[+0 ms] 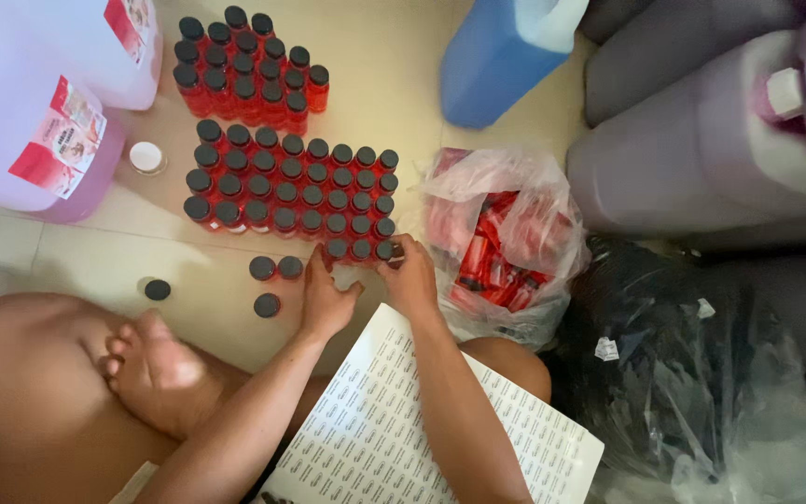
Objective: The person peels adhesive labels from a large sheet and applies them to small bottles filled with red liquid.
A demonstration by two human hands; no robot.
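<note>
Red bottles (pixel 291 191) — both hands, left (pixel 326 303), right (pixel 410 278) — touching nearest row

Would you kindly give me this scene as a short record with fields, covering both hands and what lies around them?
Setting: pale tiled floor, seen from above
Left hand: touching small red bottles with black caps at the block's near edge
Right hand: fingers on the same near row; grip hidden
Lap: white sheet of small printed labels
Right of hands: clear plastic bag of red packets
Loose: black cap, white cap
Behind: pink jugs, blue jug
</note>
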